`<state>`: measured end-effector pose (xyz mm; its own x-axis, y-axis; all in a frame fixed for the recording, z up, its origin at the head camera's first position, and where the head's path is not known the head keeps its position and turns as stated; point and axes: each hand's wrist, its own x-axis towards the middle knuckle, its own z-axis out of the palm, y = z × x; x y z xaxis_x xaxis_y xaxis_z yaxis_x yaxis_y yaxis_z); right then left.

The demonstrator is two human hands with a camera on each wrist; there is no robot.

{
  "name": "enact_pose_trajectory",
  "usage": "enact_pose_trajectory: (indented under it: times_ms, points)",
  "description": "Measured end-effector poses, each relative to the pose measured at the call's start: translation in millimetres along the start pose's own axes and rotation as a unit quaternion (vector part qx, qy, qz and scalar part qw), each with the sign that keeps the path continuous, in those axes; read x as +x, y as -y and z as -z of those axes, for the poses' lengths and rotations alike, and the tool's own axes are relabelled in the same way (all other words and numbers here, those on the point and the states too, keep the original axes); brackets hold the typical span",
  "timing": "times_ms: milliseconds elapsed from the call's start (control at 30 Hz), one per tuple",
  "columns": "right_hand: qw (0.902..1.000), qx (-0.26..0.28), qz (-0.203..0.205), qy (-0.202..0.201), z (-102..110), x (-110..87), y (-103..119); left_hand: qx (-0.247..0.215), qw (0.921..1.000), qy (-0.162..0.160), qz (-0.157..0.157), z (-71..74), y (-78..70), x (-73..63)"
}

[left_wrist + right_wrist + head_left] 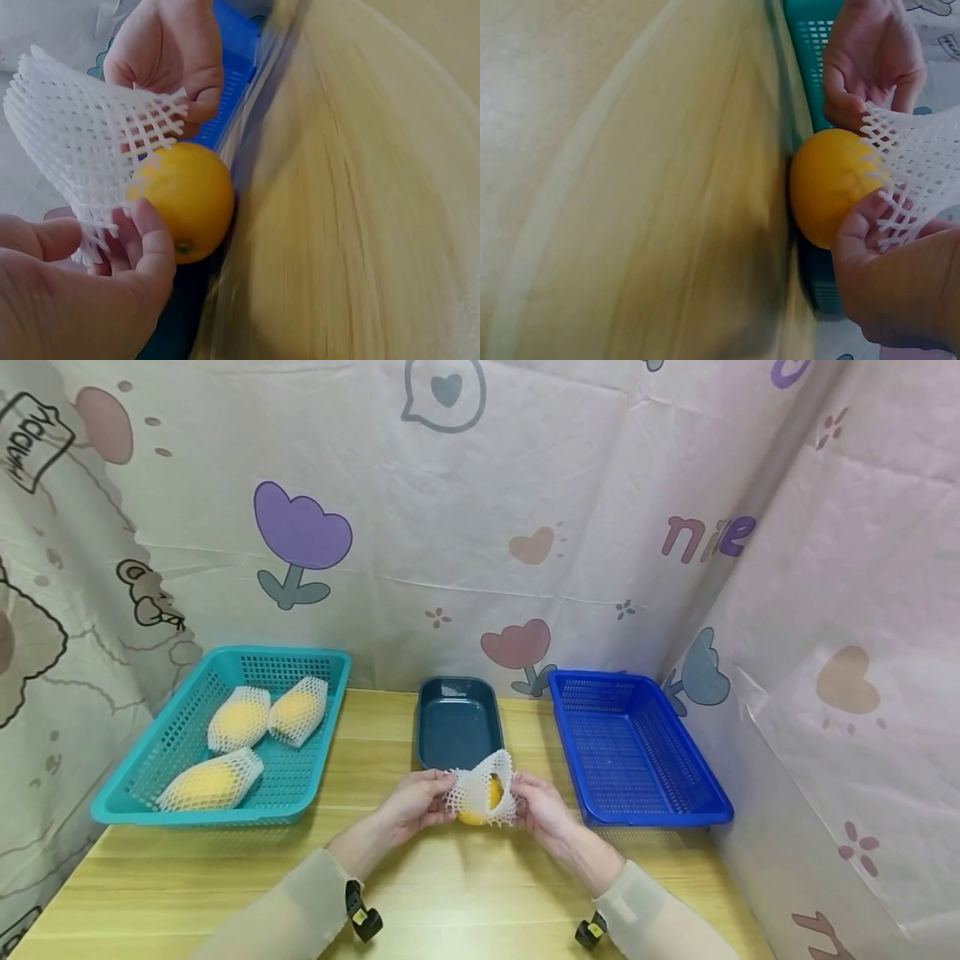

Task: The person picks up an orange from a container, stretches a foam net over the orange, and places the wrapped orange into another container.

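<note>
A white foam net sleeve [471, 787] is stretched between both hands in front of the dark tray. My left hand [408, 807] pinches its left edge between thumb and fingers. The opposite edge is pinched by my right hand [546, 814]. An orange [196, 201] lies low between the hands, partly covered by the net's fringe. In the left wrist view, its small green stem end shows and left-hand fingertips are close against it. From the right wrist view, the orange's yellow-orange side [821, 191] is bare, while the net hides its far part.
At left stands a teal basket [324, 768] with three net-wrapped yellow fruits [240, 720]. A dark teal tray [457, 731] sits just beyond the hands. On the right is a blue basket [637, 760]. A printed curtain [450, 527] hangs behind the wooden table [480, 902].
</note>
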<state>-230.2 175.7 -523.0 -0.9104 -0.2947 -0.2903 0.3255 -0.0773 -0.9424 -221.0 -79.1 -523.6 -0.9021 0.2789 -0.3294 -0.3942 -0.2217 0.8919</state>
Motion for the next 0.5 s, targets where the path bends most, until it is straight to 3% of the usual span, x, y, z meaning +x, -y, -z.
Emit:
enact_pose_trajectory:
  times_ms: [333,500]
  points:
    - [0.9971,-0.040,0.005,-0.065,-1.3,2.6,-5.9,0.048,0.9970,-0.060,0.003,-7.9,4.5,-3.7]
    - [0.9973,-0.041,0.004,-0.061,-1.8,4.6,-9.0,0.066,0.9948,-0.077,0.013,-10.9,8.0,-3.7]
